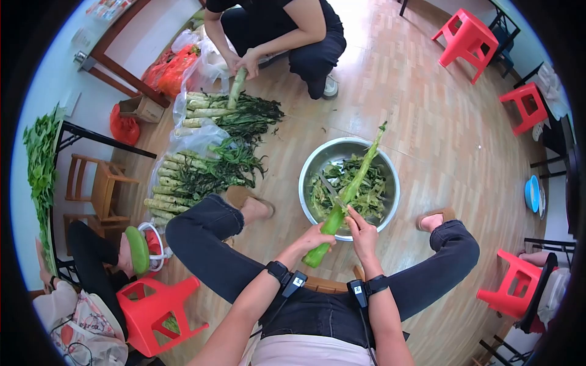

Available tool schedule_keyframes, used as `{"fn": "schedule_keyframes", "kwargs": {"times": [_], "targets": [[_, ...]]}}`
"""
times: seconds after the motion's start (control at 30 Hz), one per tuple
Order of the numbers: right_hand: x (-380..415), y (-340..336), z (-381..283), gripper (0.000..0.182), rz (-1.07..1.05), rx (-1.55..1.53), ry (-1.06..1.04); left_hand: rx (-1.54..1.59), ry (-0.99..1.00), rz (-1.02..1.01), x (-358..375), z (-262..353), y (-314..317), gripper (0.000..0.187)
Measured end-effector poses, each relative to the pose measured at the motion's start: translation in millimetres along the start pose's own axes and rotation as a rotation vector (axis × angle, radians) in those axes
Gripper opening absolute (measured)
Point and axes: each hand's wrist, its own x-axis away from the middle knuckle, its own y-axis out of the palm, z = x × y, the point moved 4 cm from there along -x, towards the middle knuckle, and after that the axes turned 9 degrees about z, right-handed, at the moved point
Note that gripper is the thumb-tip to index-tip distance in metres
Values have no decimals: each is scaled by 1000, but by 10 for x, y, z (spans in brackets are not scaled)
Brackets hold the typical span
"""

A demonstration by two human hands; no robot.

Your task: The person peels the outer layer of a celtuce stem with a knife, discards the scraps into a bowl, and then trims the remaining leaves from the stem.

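My left hand [316,236] is wrapped round the thick lower end of a celtuce stalk [353,189]. The stalk is bright green and peeled at the bottom, and its thin tip points up and away over a metal basin [303,183]. Closed near the stalk's middle, my right hand [361,230] grips a knife [328,185] whose blade lies across the stalk; the handle is mostly hidden in my fingers. Green peelings and leaves [366,180] lie inside the basin, beneath the stalk.
Unpeeled celtuce [174,189] lies in piles on plastic at the left. A crouching person [293,36] holds another stalk there. Red stools [159,311] stand around the room. Someone sits at the left edge beside a table of leaves [41,165]. A blue basin [532,194] is at the right.
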Motion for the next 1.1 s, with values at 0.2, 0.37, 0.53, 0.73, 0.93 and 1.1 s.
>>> {"fn": "schedule_keyframes", "kwargs": {"times": [0.2,0.37,0.53,0.73,0.93,1.1], "targets": [[-34,4,5,30,-7,12,123,-9,6,8,15,114,32,53],[-12,-16,135,29,65,-39,87,-66,30,-7,-75,84,88,47],[22,19,271,29,87,-103,134,-80,-7,24,-3,155,196,50],[24,-18,162,28,71,-53,152,-45,11,51,79,233,227,45],[10,8,148,28,82,-74,170,-46,26,54,79,250,210,44],[9,8,146,28,103,-163,166,-53,41,40,92,229,223,50]]}}
